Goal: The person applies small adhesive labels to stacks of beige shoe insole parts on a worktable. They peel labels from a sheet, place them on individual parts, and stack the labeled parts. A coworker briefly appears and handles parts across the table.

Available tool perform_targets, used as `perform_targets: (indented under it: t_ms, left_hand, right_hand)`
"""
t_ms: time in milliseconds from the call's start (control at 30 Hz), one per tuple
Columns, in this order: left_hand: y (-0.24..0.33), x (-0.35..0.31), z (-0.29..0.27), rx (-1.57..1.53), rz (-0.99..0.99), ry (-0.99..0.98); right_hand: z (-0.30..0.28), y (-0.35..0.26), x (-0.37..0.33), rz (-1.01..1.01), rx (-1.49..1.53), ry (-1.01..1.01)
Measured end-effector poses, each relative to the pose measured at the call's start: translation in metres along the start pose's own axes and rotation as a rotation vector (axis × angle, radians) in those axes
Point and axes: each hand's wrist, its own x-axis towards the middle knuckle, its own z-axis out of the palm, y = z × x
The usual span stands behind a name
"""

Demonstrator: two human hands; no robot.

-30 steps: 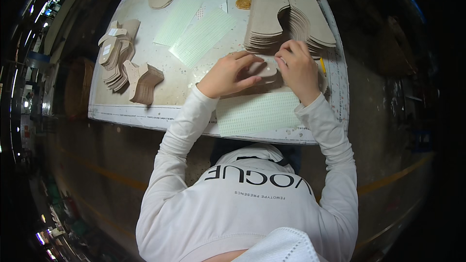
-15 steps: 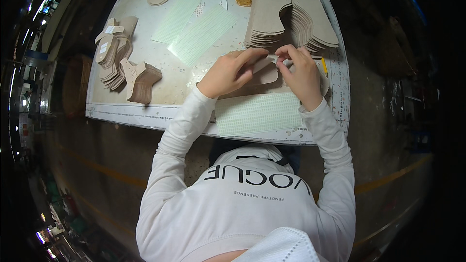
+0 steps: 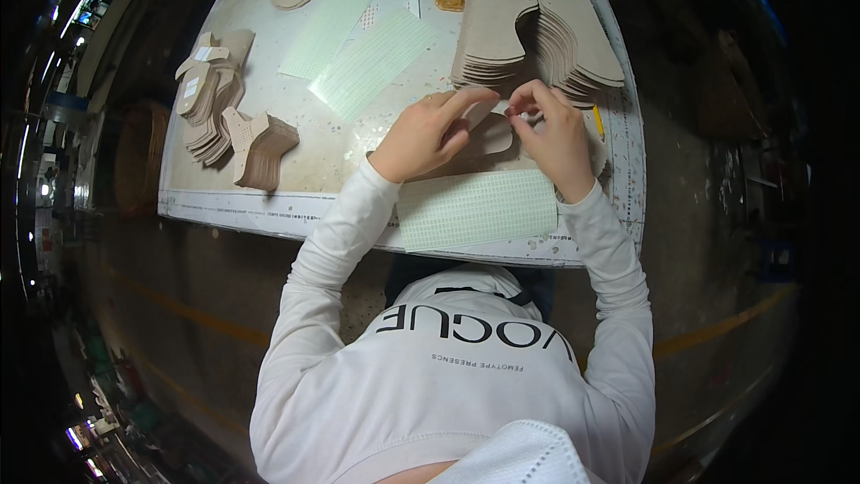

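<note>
Over a beige cut piece (image 3: 490, 136), flat and round-ended like a leather shoe part, both my hands work close together. My left hand (image 3: 430, 136) comes from the left, its fingers and thumb closed around a raised edge of the beige material. On the right, my right hand (image 3: 557, 139) has thumb and fingertips pinched together; whatever is between them is too small to make out. Just in front of the hands lies a pale green sheet (image 3: 479, 211) with rows of small printed marks. Behind them rises a tall stack of curved beige pieces (image 3: 502, 13).
Smaller beige stacks (image 3: 260, 151) stand at the left of the white table (image 3: 305, 161). More printed green sheets (image 3: 372, 67) lie mid-table, near a coil of tan bands (image 3: 451, 1). A yellow stick-like item (image 3: 598, 122) lies beside my right hand.
My fingertips have drawn slightly apart, and the whitish bit between them no longer shows. More of the beige flap by my left fingers is visible. The stacks and sheets stay put.
</note>
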Motion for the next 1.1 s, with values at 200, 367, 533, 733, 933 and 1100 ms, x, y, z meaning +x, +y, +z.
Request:
perform_targets:
  t_ms: [200, 367, 533, 733, 933, 1100]
  left_hand:
    - [0.002, 0.0, 0.007, 0.143, 0.101, 0.084]
    - [0.002, 0.0, 0.004, -0.001, 0.084, 0.082]
    - [0.0, -0.001, 0.002, 0.077, -0.092, -0.025]
    - [0.005, -0.003, 0.01, 0.154, 0.085, 0.077]
    - [0.002, -0.001, 0.006, 0.045, 0.109, 0.099]
    - [0.003, 0.0, 0.009, 0.069, 0.054, 0.077]
  right_hand:
    - [0.01, -0.006, -0.008, -0.036, -0.18, -0.05]
    - [-0.003, 0.001, 0.003, -0.1, -0.013, 0.012]
    - [0.003, -0.004, -0.001, -0.05, 0.262, -0.198]
    - [0.01, -0.003, 0.001, -0.072, 0.047, -0.104]
    - [0.0, 0.004, 0.008, -0.006, 0.156, 0.003]
    - [0.006, 0.001, 0.002, 0.065, 0.318, -0.182]
